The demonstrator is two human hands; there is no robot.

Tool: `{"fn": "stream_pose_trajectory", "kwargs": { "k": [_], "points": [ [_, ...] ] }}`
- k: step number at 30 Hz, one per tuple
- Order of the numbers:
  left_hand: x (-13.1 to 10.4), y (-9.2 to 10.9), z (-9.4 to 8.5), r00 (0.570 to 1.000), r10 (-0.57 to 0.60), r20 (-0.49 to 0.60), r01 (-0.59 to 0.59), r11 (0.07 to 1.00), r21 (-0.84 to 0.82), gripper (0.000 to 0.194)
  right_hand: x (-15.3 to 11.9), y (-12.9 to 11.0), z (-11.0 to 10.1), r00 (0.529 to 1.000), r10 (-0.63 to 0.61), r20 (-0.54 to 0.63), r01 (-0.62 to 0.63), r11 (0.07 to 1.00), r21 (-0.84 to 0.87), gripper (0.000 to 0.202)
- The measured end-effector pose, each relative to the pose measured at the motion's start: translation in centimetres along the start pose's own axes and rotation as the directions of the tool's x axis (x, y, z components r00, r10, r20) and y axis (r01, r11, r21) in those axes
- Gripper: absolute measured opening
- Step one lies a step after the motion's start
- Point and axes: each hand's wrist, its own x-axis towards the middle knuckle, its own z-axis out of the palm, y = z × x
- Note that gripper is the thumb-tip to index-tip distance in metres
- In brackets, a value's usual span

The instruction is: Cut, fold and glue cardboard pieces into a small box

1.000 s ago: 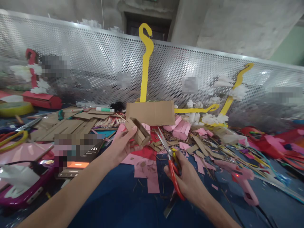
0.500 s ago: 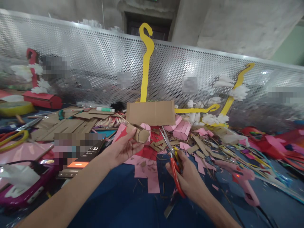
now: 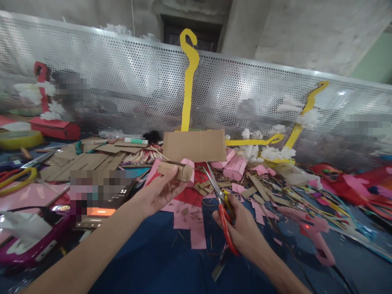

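My left hand [image 3: 162,190] pinches a small folded piece of brown cardboard [image 3: 183,173] between thumb and fingers. Closed around the red and yellow handles of a pair of scissors [image 3: 224,216], my right hand [image 3: 241,228] holds them with the blades pointing up and to the left, a short way from the cardboard. Behind both hands stands a brown cardboard box [image 3: 194,145] with a yellow paper hook [image 3: 190,77] rising from it. Under the hands lie pink paper pieces [image 3: 196,232] and red paper.
On the right lies a pink glue gun [image 3: 315,234] with its cord. A phone [image 3: 113,204] and a purple device [image 3: 36,241] are at left. Cardboard strips [image 3: 82,165] and pink paper scraps surround the work spot. A perforated metal panel [image 3: 128,81] runs along the back.
The cardboard piece in my left hand has turned, so its long side shows more. The scissors have shifted slightly left, staying in my right hand.
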Motion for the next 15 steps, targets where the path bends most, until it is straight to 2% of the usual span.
{"fn": "stream_pose_trajectory", "kwargs": {
  "k": [5, 11, 15],
  "points": [
    [-0.23, -0.01, 0.26, 0.999, 0.023, 0.043, -0.023, 1.0, -0.002, 0.021, -0.01, 0.17, 0.13, 1.0, -0.015, -0.017, 0.015, 0.999, -0.042, 0.022],
    [-0.51, 0.1, 0.81, 0.998, 0.031, 0.051, -0.034, 0.998, 0.058, 0.011, 0.02, 0.21, 0.1, 1.0, -0.014, -0.007, 0.013, 0.994, -0.105, 0.025],
    [-0.73, 0.09, 0.7, 0.994, 0.014, 0.107, -0.024, 0.995, 0.095, 0.015, 0.0, 0.18, 0.11, 1.0, -0.015, -0.006, 0.014, 0.994, -0.104, 0.025]
  ]
}}
